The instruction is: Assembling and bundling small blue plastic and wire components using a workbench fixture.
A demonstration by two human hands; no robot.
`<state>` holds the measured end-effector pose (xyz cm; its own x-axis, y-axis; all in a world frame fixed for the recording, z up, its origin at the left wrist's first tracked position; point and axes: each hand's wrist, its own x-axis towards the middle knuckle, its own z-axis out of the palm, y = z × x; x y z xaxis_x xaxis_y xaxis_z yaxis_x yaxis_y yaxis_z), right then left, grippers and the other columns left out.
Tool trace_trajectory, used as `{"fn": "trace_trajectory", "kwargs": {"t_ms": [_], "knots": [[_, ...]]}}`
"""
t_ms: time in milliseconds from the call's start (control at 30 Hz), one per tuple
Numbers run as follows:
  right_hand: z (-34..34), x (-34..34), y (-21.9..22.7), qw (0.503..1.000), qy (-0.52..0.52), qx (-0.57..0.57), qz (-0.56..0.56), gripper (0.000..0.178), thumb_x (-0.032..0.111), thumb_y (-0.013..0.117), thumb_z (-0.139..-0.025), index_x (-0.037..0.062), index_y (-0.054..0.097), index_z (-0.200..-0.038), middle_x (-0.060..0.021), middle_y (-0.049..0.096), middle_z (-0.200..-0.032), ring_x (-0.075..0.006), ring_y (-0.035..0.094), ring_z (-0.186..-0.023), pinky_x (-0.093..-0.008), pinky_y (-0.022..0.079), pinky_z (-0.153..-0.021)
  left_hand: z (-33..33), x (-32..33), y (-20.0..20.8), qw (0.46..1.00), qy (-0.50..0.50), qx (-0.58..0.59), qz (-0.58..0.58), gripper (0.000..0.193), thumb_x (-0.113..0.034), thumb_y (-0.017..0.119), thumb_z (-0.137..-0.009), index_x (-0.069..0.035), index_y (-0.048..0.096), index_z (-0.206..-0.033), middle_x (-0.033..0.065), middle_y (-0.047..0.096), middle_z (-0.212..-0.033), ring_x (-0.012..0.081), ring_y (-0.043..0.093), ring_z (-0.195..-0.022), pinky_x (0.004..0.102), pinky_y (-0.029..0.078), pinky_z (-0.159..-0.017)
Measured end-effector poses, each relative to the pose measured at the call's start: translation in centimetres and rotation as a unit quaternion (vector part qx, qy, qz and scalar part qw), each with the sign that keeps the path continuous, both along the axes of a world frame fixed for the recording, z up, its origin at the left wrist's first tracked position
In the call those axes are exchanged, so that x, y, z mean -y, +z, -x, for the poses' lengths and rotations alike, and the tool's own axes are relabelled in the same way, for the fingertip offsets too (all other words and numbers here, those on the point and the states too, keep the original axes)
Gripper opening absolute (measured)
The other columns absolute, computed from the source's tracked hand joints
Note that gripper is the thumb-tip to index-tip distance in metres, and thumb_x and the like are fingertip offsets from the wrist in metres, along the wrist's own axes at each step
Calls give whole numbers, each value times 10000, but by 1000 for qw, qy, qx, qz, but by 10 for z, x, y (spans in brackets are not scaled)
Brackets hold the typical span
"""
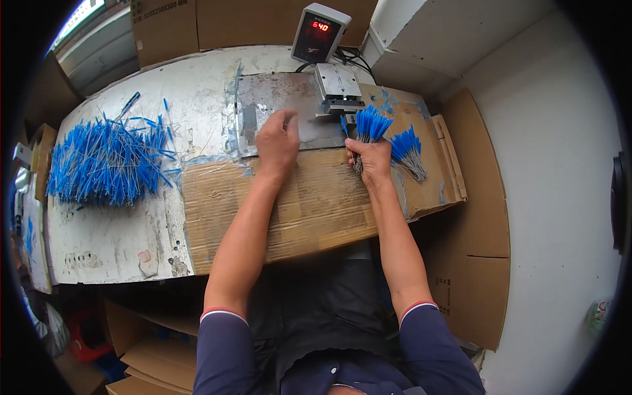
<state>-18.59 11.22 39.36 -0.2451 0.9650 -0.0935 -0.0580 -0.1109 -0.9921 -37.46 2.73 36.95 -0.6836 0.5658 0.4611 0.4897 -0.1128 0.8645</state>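
Bristling up from the right hand, a bundle of blue-tipped wires is firmly gripped just in front of a small metal machine; one separate blue-tipped piece stands beside its thumb. Near the plate's lower edge, the left hand has its thumb and fingers curled narrow over the metal plate; I cannot tell whether they pinch anything. A second bundle lies close on the right, hemming that side, near the cardboard's edge. Toward the body, ridged cardboard reaches the table's front edge, under both forearms. Leftward, white tabletop separates it from a big loose pile, well apart from both hands.
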Motion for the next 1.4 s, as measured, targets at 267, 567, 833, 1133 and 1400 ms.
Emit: {"fn": "trace_trajectory", "kwargs": {"t_ms": [267, 567, 833, 1133, 1400], "knots": [[15, 3, 2, 999, -34, 26, 5, 189, -69, 765, -766, 7, 616, -855, -80, 643, -696, -149, 608, -514, -273, 474, -414, 3, 0, -3, 1000, 1, -3, -7, 109, -96, 661, -903, -48, 700, -993, 144, 722, -924, 300, 707, -804, 385, 544, -723], [20, 8, -3, 997, -65, 30, -24, 188, -63, 768, -758, -2, 620, -858, -88, 655, -703, -157, 616, -514, -280, 485, -417, 2, 0, -3, 999, 14, -29, -6, 125, -115, 673, -931, -33, 712, -1017, 126, 730, -929, 238, 718, -805, 332, 556, -747], [23, 10, 1, 996, -70, 41, -22, 174, -65, 770, -749, -9, 619, -813, -90, 656, -699, -158, 611, -505, -284, 486, -415, 0, 5, 4, 995, 48, -91, 0, 90, -116, 695, -895, -65, 701, -968, 97, 694, -955, 267, 670, -864, 368, 525, -766], [10, 6, 2, 999, -36, -14, -6, 145, -37, 771, -768, -3, 653, -845, -98, 681, -729, -165, 645, -537, -276, 521, -448, -26, -2, 9, 975, 11, -219, 30, 158, -140, 744, -838, -79, 638, -939, 88, 659, -968, 305, 613, -947, 403, 469, -826], [-2, 10, 2, 991, -17, -131, 25, 114, -1, 758, -818, -23, 668, -884, -112, 683, -789, -224, 686, -646, -344, 609, -573, -22, -20, -6, 952, -17, -301, 56, 87, -88, 691, -848, -76, 634, -912, 90, 657, -853, 301, 612, -857, 418, 469, -790]]}}
